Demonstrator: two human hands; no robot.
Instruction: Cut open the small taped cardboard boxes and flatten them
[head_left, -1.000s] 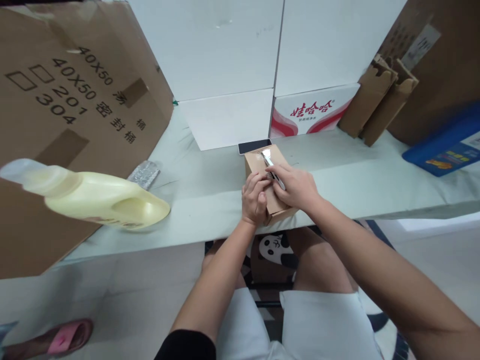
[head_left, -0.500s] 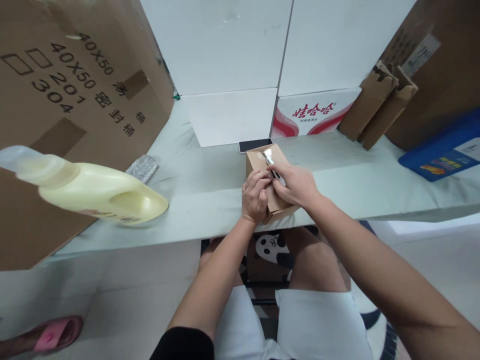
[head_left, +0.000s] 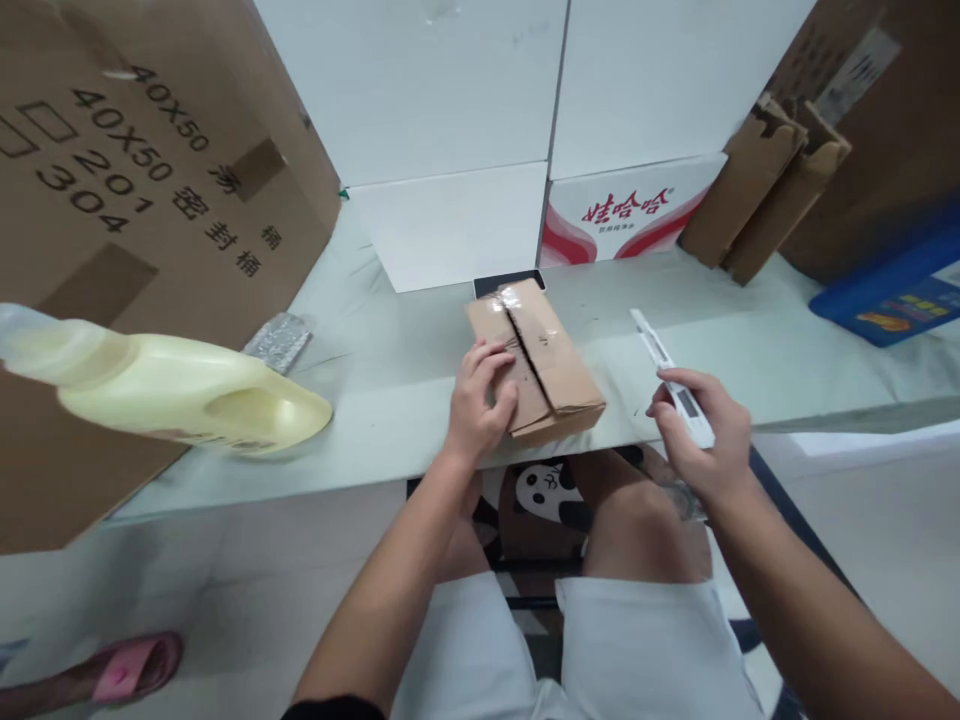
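A small brown cardboard box (head_left: pixel 559 355) lies at the table's front edge, with a dark slit running lengthwise between its top flaps and clear tape at the far end. My left hand (head_left: pixel 480 400) holds the box by its left side, curled fingers over the top flap. Off to the right, my right hand (head_left: pixel 709 425) is closed around a white utility knife (head_left: pixel 656 345), whose tip points away from me and to the left. It is apart from the box, above the front part of the table.
A pale yellow bottle (head_left: pixel 187 390) and a silvery wrapped item (head_left: pixel 279 342) are on the left, beside a large carton (head_left: pixel 187 200). Behind the box lie a phone (head_left: pixel 487 285) and white cartons (head_left: pixel 457 235). Brown cardboard pieces (head_left: pixel 750 200) and a blue package (head_left: pixel 892 290) stand right.
My right hand has moved off the box to the right, carrying the utility knife. The slit in the box top now shows, and the box sits turned slightly. My left hand shifted a little left.
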